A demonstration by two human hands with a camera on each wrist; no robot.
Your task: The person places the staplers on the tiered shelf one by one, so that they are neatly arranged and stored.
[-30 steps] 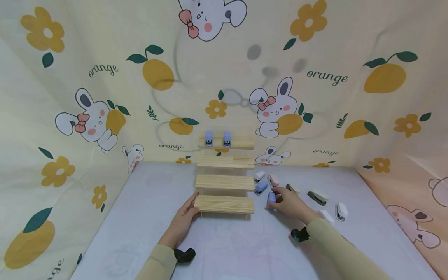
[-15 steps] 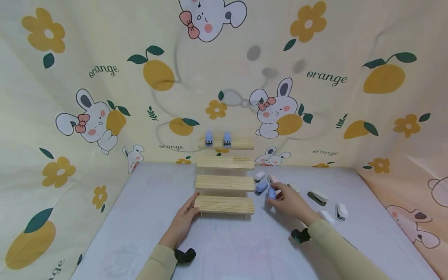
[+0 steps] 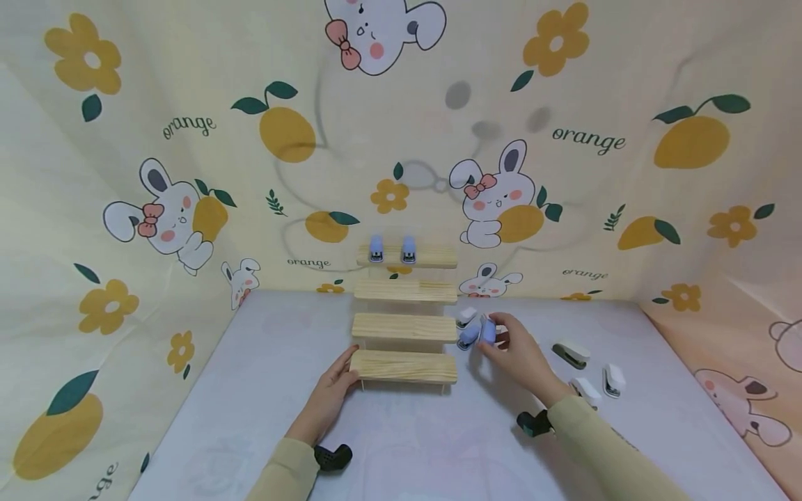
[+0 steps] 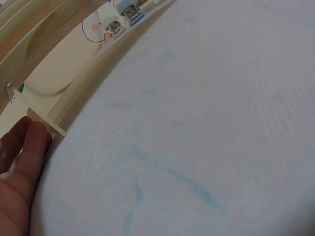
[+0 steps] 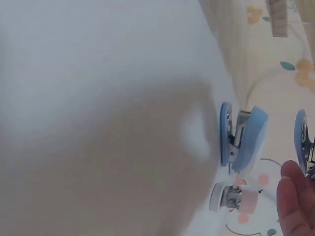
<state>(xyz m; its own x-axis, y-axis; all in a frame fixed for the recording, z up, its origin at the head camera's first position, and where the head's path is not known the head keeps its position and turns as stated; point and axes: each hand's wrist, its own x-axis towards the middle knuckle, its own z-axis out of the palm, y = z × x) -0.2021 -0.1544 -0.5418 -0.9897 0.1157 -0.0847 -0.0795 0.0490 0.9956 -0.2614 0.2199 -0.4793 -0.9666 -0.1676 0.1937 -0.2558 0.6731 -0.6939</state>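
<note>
Seemingly I'm partway: two blue staplers (image 3: pixel 376 248) stand on the top board (image 3: pixel 435 257), beyond my right hand (image 3: pixel 521 358), which pinches another blue stapler (image 3: pixel 489 332), raised. My left hand (image 3: pixel 324 398), fingers fairly straight, touches the lowest board (image 3: pixel 404 366); loose staplers (image 3: pixel 614 380) remain either side of the pinch.

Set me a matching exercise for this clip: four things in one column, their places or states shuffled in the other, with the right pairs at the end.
Column 1
1. Left hand
2. Right hand
3. Top shelf
4. Dark-based stapler

Column 2
A. Bears two blue staplers
B. Lies on the table, to the right of the right hand
C. At the left end of the bottom shelf
D. Grips a blue stapler

Pairs: 1-C, 2-D, 3-A, 4-B
</note>
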